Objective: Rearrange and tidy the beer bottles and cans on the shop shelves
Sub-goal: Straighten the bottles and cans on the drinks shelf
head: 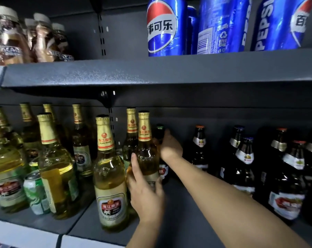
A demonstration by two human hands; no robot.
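Lower shelf (pixel 178 210), centre bay: I log two hands at work.

Left hand (pixel 146 192): wrapped round the lower body of a gold bottle (pixel 146 154), thumb on the right flank, index finger laid up the glass. I read this as a low hold, to keep a tall bottle steady while it is slid or set into line. The bottle stands upright, just right of a front bottle (pixel 109 176) of the same label, with a third (pixel 132 133) close behind.

Right hand (pixel 169 144): reached deep to the back, closed on the neck of a dark bottle (pixel 160 135) with a green cap. Its label shows below the wrist. I judge it is being drawn out from behind the gold ones, since it belongs with the dark sort.

Right bay: brown bottles (pixel 244 154) in loose rows, well apart from the hands; bare shelf between.

Left bay: more gold bottles, crowded and uneven, and a green can (pixel 36 190) lodged among them, out of place.

Upper shelf (pixel 151 72): blue cans (pixel 165 27) right, coffee bottles (pixel 26 42) left.
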